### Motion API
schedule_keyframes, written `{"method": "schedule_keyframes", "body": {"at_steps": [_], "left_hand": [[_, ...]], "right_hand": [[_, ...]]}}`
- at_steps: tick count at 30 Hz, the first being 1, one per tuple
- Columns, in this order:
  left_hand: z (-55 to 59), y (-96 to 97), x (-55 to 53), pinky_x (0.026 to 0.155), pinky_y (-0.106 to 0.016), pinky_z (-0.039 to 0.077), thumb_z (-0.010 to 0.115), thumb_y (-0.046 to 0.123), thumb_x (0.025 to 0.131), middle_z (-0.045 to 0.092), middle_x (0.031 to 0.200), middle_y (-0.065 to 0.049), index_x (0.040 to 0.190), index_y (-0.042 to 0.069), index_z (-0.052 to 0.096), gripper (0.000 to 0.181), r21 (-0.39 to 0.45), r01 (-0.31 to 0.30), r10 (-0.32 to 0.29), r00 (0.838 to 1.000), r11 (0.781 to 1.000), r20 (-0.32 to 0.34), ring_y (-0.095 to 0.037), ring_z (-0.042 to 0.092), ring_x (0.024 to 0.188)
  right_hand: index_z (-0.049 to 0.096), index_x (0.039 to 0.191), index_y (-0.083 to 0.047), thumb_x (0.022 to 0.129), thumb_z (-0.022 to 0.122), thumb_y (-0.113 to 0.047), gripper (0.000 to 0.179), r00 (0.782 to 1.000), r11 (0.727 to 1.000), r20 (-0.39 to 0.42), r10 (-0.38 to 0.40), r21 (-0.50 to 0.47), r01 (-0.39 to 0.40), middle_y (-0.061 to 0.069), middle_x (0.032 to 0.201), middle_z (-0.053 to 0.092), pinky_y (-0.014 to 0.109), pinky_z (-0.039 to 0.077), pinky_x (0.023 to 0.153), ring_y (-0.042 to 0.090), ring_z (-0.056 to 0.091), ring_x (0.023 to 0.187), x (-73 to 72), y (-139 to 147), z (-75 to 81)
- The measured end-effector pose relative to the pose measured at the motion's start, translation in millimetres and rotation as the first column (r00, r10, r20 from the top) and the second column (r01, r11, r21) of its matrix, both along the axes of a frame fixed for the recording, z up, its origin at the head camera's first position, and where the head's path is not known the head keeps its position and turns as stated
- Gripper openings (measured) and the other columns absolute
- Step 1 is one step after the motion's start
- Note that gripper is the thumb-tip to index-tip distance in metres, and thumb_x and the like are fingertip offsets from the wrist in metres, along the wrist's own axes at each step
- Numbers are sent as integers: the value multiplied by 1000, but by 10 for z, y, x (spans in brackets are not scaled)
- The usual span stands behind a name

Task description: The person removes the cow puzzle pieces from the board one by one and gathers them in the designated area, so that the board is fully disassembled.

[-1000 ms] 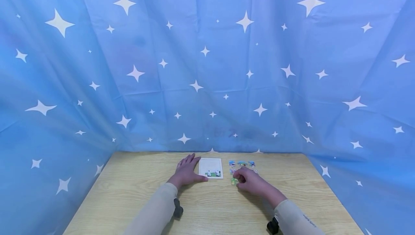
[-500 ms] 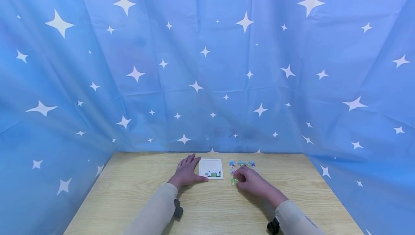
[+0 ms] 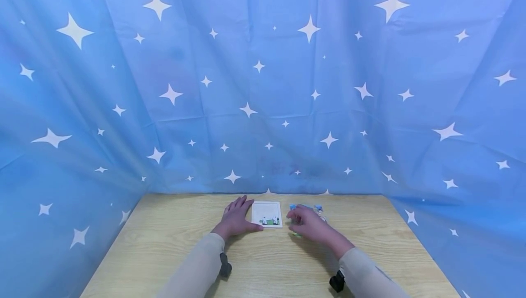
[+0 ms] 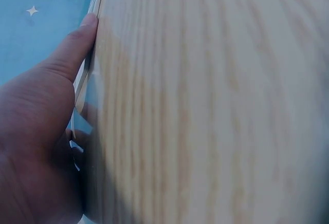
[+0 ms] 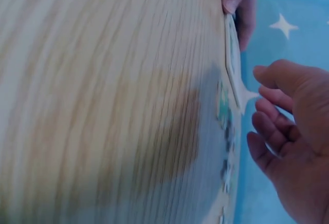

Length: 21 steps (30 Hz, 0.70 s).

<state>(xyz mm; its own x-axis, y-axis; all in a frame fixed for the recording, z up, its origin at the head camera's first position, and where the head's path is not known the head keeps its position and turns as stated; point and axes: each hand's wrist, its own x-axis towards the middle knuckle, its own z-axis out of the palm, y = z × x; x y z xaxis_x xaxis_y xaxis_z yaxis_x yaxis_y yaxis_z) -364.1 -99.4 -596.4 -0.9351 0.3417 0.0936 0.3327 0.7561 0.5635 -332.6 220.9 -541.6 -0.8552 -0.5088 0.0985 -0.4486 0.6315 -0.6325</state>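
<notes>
A square white puzzle tray [image 3: 266,211] lies on the table, with green and white picture pieces [image 3: 270,221] along its near edge. My left hand [image 3: 237,218] holds the tray at its left side, thumb on the near edge and fingers towards the far corner. To the tray's right, my right hand [image 3: 310,225] hovers over several loose jigsaw pieces [image 3: 318,208] and hides most of them. In the right wrist view, that hand's fingers are loosely bent, with nothing visible between them and the thumb. A green jigsaw piece [image 5: 222,104] lies below it.
The light wooden table [image 3: 172,252] ends at a blue curtain [image 3: 263,152] with white stars. Both forearms come in from the near side, each wearing a dark wrist camera [image 3: 225,265].
My right hand has shifted slightly left over the loose pieces, and its thumb and fingers have spread apart. The left hand and tray stay put.
</notes>
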Motion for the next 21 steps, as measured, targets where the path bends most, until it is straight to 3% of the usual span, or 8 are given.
{"method": "schedule_keyframes", "body": {"at_steps": [4, 5, 6, 8, 9, 13, 16, 21], "left_hand": [[-28, 16, -11, 128, -72, 20, 82, 79, 82, 30, 178, -22, 168, 13, 47, 114, -21, -10, 9, 1000, 1000, -8, -50, 23, 164], [14, 27, 8, 129, -72, 19, 85, 77, 81, 29, 179, -22, 168, 12, 47, 115, -20, -11, 11, 1000, 1000, 6, -50, 23, 164], [-33, 15, -11, 129, -71, 20, 81, 81, 82, 30, 178, -22, 168, 13, 47, 115, -20, -9, 9, 1000, 1000, -14, -49, 23, 164], [22, 24, 19, 129, -72, 19, 81, 80, 84, 29, 178, -23, 168, 12, 46, 114, -20, -7, 7, 1000, 1000, -9, -50, 23, 164], [-18, 19, -4, 128, -71, 20, 77, 83, 85, 30, 178, -23, 168, 12, 46, 114, -26, -4, 4, 1000, 1000, -24, -50, 24, 163], [145, 41, 68, 130, -71, 18, 84, 73, 85, 28, 179, -23, 169, 10, 46, 112, -27, -3, 4, 1000, 1000, 29, -50, 21, 165], [154, 47, 79, 130, -71, 18, 85, 71, 85, 28, 179, -23, 168, 10, 46, 110, -27, -5, 6, 1000, 1000, 29, -49, 22, 165], [33, 27, 20, 130, -72, 17, 80, 81, 83, 28, 179, -23, 169, 12, 45, 116, -23, -7, 7, 1000, 1000, 10, -50, 20, 165]], "right_hand": [[74, 123, -3, 100, 83, -9, 25, 999, 999, -6, 35, 6, -35, 2, 109, 64, 37, 58, 83, 17, 62, 96, -30, -133, 14], [74, 123, -3, 100, 83, -9, 25, 999, 999, -7, 44, 6, -44, 3, 108, 64, 38, 58, 84, 18, 62, 96, -38, -171, 20], [74, 123, -3, 100, 83, -9, 26, 999, 999, -7, 51, 7, -51, 3, 109, 65, 39, 58, 85, 18, 62, 97, -44, -210, 26], [73, 125, -3, 99, 83, -9, 28, 998, 998, -12, 57, 16, -56, 4, 110, 66, 41, 58, 86, 18, 63, 97, -55, -279, 30], [73, 126, -3, 99, 83, -10, 30, 998, 998, -13, 57, 18, -57, 5, 112, 66, 42, 58, 87, 19, 63, 98, -66, -311, 25], [72, 131, -3, 98, 84, -13, 36, 998, 998, -30, 49, 49, -47, 6, 116, 66, 40, 58, 88, 19, 64, 99, -114, -433, -10], [71, 134, -2, 98, 84, -13, 41, 998, 996, -41, 54, 67, -51, 7, 119, 66, 41, 59, 87, 20, 65, 100, -139, -508, -21], [68, 141, -1, 98, 85, -13, 48, 995, 991, -50, 91, 103, -86, 11, 124, 66, 43, 60, 90, 25, 68, 104, -164, -614, -10]]}}
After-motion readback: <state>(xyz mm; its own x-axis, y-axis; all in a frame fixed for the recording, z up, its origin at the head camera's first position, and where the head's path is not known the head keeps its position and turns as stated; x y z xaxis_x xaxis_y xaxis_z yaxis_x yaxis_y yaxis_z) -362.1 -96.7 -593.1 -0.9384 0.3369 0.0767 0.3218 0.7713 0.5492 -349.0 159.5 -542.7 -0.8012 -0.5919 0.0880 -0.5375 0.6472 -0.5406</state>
